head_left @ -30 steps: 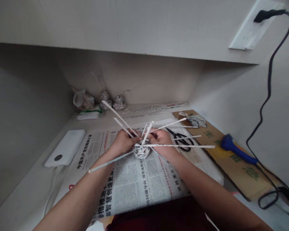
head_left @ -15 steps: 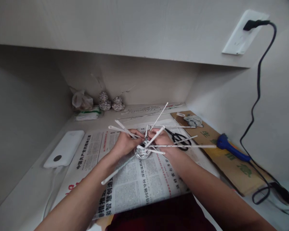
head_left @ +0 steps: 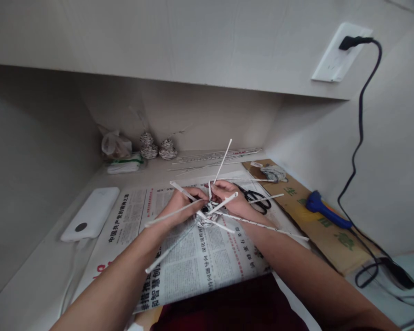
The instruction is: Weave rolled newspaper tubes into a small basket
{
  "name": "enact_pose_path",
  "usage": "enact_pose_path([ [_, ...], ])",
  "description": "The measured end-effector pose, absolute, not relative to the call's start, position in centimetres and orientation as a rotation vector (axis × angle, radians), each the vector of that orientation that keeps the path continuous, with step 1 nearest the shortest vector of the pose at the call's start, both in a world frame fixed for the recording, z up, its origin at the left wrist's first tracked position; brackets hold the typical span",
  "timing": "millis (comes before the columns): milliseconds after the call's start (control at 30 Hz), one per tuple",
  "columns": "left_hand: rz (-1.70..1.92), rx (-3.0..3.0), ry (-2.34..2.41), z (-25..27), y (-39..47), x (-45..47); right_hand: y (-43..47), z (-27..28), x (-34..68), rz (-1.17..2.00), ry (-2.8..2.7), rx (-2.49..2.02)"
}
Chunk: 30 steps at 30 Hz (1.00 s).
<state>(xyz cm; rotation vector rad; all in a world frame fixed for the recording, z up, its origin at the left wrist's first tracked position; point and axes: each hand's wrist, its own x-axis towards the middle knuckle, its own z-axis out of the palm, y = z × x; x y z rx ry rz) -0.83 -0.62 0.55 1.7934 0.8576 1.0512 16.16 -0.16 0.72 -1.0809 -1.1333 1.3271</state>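
Between my hands is a small round weaving of rolled newspaper (head_left: 207, 220), with several white paper tubes sticking out of it all around. My left hand (head_left: 186, 204) is closed on the left side of the weaving, fingers curled near its opening. On the far side, my right hand (head_left: 229, 195) pinches a paper tube (head_left: 222, 161) where it bends at the rim. One long printed tube (head_left: 265, 225) runs right across my right forearm. The fingertips partly hide the rim. Spread newspaper (head_left: 189, 271) lies under the work.
Black scissors (head_left: 258, 201) lie right of my right hand. A blue glue gun (head_left: 327, 211) rests on cardboard (head_left: 296, 188), its cord beside it. Loose paper tubes (head_left: 210, 158) and gourd-shaped weavings (head_left: 149, 147) are at the back. A white power bank (head_left: 91, 214) lies left.
The long tube on the right has swung down toward me. One left-hand tube now points toward my left wrist. My right hand has shifted slightly left, and the view has moved a little.
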Motion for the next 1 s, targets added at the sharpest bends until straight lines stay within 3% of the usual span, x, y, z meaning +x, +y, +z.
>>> enact_pose_path([
  [300, 1.097, 1.874, 0.933, 0.8, -1.0, -0.5, -0.3, 1.4, 15.9, 1.271, -1.079, -1.132],
  [767, 1.066, 1.903, 0.967, 0.8, -1.0, -0.2, -0.5, 3.3, 16.9, 0.938, -1.194, -0.957],
  [1000, 1.110, 1.907, 0.935, -0.1, -0.7, -0.2, -0.8, 2.8, 17.3, 1.004, -1.449, -1.216],
])
